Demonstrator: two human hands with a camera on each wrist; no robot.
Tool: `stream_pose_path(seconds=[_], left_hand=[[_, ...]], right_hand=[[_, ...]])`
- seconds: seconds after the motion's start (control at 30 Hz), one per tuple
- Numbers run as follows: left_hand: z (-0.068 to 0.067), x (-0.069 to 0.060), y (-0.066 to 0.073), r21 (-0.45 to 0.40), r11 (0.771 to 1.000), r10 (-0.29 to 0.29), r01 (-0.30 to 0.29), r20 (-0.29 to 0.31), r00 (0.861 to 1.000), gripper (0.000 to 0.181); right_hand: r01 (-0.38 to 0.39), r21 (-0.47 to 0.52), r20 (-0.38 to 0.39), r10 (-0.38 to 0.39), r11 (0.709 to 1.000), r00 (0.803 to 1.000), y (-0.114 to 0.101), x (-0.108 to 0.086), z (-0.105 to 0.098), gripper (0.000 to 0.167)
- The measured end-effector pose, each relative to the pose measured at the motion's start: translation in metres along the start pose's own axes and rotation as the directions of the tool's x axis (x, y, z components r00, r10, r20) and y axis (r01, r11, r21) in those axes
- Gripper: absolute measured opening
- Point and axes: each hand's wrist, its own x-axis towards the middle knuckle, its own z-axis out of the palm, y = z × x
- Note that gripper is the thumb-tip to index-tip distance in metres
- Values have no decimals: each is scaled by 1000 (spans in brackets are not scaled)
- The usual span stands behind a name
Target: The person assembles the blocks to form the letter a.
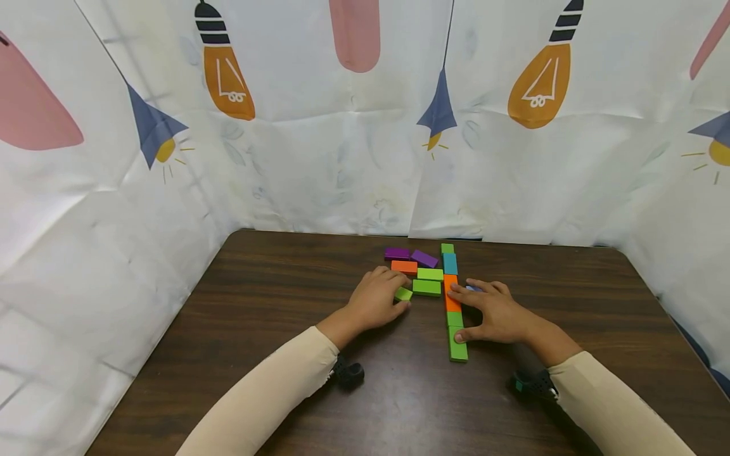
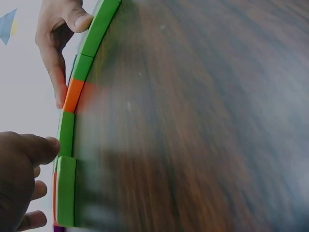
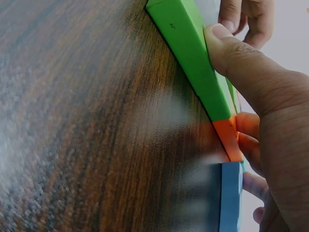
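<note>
Left of block column (image 1: 454, 318), left hand (image 1: 371, 299) half-open around green rectangular block (image 1: 403, 294), cannot tell if pinching; right of column, right hand (image 1: 503, 316) spread wide, touching column; block likely light, stiff, smooth; best pinched across long sides

We see a big brown table (image 1: 285, 392) made of wood, with dark lines in it and round corners at the back. A soft shine sits on its top. Behind it and along both sides hangs a white sheet (image 1: 342, 158), with creases and folds in it. We can see pictures on the sheet: orange light bulbs (image 1: 228, 79) with black stripes on top, blue lamps (image 1: 438, 104) with yellow lights, and pink shapes (image 1: 356, 35). The light is bright on the left side.
</note>
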Motion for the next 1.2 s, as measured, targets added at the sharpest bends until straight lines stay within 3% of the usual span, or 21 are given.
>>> stream_pose_path(seconds=[0.53,0.87,1.2], left_hand=[[7,19,17,33,999,-11,9,52,999,36],[8,15,14,36,999,9,-9,-8,1000,20],[7,8,8,19,999,39,-38,-14,999,12]], right_hand=[[-1,1,-11,1,1000,1000,3,0,1,100],[0,-7,-12,0,1000,1000,3,-1,2,99],[5,-2,-13,-5,1000,1000,1,-1,1,99]])
